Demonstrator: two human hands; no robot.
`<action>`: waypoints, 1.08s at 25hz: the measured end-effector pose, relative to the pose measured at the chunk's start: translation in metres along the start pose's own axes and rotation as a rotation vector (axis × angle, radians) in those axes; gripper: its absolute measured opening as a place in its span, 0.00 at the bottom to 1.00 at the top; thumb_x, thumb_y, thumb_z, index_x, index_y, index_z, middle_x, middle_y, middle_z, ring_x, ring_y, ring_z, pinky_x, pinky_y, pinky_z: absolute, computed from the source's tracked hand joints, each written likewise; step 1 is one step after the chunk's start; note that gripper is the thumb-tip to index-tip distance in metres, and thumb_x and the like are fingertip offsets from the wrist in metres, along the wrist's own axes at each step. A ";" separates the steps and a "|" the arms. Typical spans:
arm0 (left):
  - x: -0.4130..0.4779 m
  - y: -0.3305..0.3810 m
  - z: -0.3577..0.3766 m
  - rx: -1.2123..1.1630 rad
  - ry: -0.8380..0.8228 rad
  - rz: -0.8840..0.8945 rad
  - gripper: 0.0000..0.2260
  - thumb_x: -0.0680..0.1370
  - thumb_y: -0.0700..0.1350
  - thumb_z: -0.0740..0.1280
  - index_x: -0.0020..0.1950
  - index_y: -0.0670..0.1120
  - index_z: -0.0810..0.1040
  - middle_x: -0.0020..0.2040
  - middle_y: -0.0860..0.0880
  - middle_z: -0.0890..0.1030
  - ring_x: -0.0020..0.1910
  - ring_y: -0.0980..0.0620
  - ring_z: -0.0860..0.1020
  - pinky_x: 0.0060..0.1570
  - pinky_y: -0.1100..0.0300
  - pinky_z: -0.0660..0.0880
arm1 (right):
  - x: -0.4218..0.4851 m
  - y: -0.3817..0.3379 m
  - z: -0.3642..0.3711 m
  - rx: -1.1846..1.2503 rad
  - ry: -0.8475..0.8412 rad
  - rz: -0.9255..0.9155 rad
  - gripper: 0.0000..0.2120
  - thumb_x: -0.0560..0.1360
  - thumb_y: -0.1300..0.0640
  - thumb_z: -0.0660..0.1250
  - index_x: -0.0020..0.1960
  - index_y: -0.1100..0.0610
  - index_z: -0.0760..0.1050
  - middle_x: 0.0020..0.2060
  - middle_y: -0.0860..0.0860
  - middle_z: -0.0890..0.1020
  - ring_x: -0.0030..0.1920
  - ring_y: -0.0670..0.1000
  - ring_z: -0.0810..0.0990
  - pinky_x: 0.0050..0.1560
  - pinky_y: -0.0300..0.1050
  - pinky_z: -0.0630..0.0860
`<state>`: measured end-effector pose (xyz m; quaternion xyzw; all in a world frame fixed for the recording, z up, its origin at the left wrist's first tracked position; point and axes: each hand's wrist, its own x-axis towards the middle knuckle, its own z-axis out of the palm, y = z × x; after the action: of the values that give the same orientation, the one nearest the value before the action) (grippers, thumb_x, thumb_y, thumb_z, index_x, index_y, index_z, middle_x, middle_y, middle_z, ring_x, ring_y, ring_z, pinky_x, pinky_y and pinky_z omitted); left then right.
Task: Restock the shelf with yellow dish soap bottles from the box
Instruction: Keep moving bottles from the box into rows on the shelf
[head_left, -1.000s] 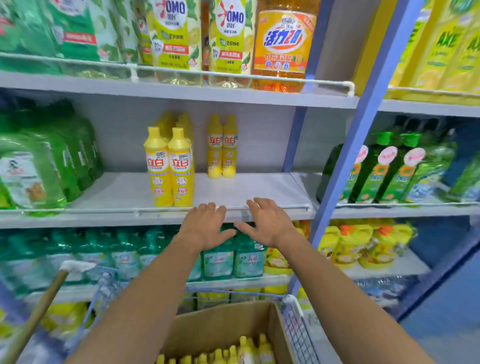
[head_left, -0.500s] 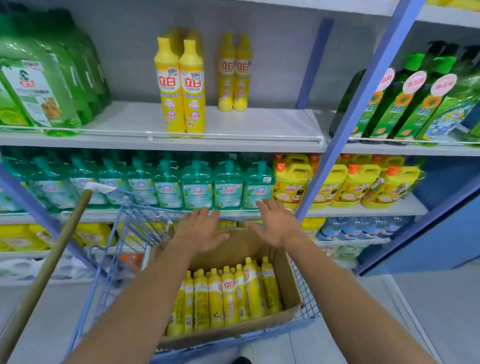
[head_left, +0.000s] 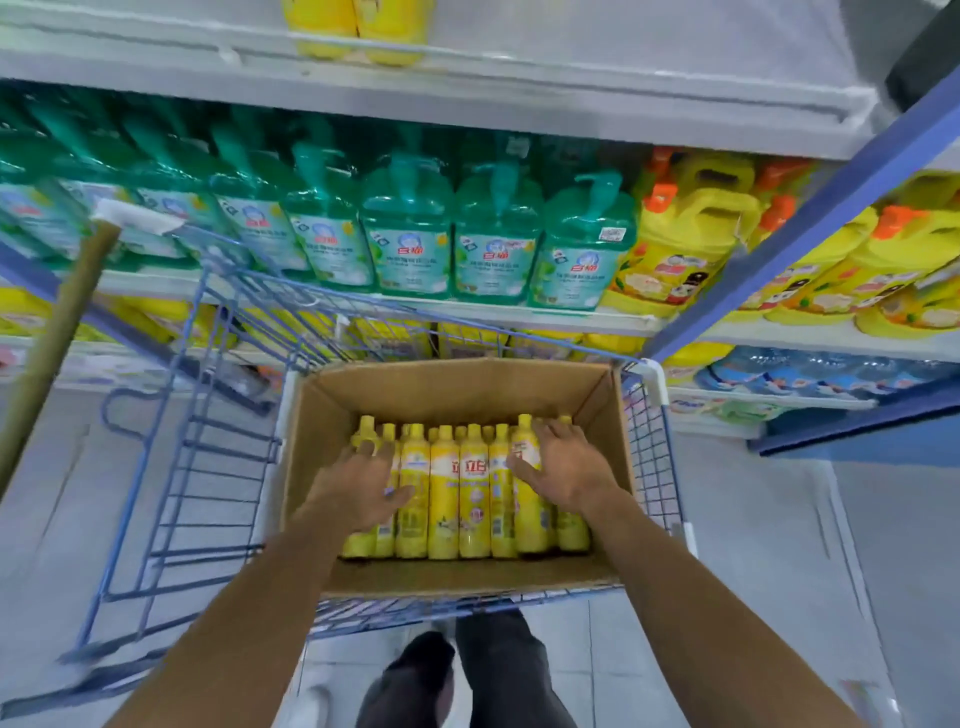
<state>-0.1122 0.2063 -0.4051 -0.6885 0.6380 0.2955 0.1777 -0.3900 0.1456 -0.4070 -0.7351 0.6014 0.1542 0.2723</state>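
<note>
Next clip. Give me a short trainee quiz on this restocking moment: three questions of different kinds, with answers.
1. True or false: the box sits on the floor.
2. The left hand and right hand are: A) raised overhead; B) on the yellow dish soap bottles in the box; C) in pockets.
3. Fill in: the pump bottles on the shelf behind the cart are ____.
Key: 1 false, it sits in the cart. 2 B. 3 green.
</note>
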 end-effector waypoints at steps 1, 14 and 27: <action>0.009 -0.006 0.007 -0.005 -0.017 -0.029 0.33 0.79 0.66 0.59 0.77 0.48 0.60 0.72 0.42 0.68 0.70 0.39 0.69 0.62 0.45 0.74 | 0.010 0.005 0.008 0.007 -0.024 0.010 0.39 0.79 0.32 0.56 0.81 0.56 0.56 0.79 0.57 0.61 0.78 0.63 0.58 0.73 0.60 0.67; 0.158 -0.062 0.086 -0.307 -0.017 -0.313 0.29 0.73 0.61 0.73 0.64 0.41 0.75 0.60 0.39 0.80 0.60 0.38 0.78 0.54 0.49 0.76 | 0.136 0.045 0.120 0.285 -0.025 0.245 0.29 0.76 0.45 0.71 0.70 0.59 0.69 0.65 0.59 0.76 0.66 0.61 0.74 0.61 0.52 0.73; 0.186 -0.072 0.085 -0.289 0.109 -0.312 0.17 0.72 0.50 0.77 0.52 0.39 0.80 0.55 0.37 0.81 0.60 0.35 0.76 0.57 0.49 0.73 | 0.155 0.051 0.133 0.391 0.110 0.340 0.38 0.68 0.48 0.80 0.74 0.57 0.71 0.66 0.56 0.79 0.68 0.58 0.76 0.68 0.48 0.72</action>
<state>-0.0542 0.1242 -0.5973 -0.8122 0.4834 0.3151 0.0862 -0.3903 0.0934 -0.6109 -0.5644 0.7485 0.0383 0.3460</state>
